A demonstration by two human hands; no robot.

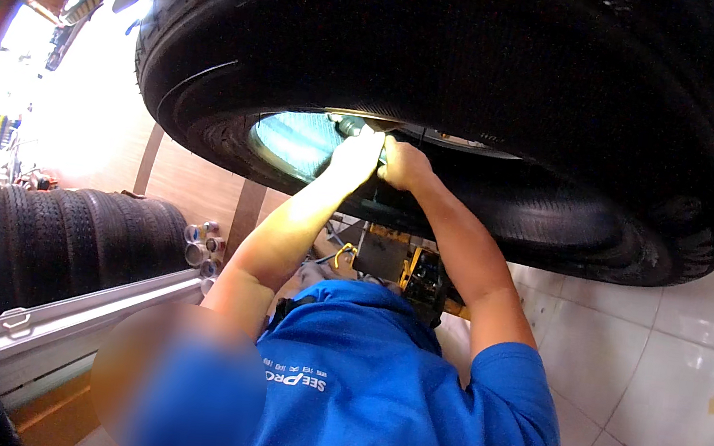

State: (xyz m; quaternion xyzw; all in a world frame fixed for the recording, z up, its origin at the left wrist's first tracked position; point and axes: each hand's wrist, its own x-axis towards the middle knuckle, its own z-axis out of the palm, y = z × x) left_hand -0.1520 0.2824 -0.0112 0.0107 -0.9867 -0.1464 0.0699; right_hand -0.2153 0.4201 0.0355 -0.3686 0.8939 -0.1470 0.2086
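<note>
A large black tire (449,56) fills the upper part of the view, its near opening facing me. Both my arms reach up into that opening. My left hand (360,154) is closed, brightly lit and washed out by the light. Right beside it, my right hand (403,164) is closed too, its fingers nearly touching the left. A small dark rounded piece (349,125) shows just above the left hand, against the brightly lit inner liner (296,140). What the fingers grip is hidden between the hands, and I cannot make out its kind.
Several tires (78,242) stand in a row at the left, behind a pale metal rail (97,309). Small round cans (204,249) are stacked beside them. Yellow and black equipment (426,276) sits below the tire. White floor tiles (615,371) extend at the right.
</note>
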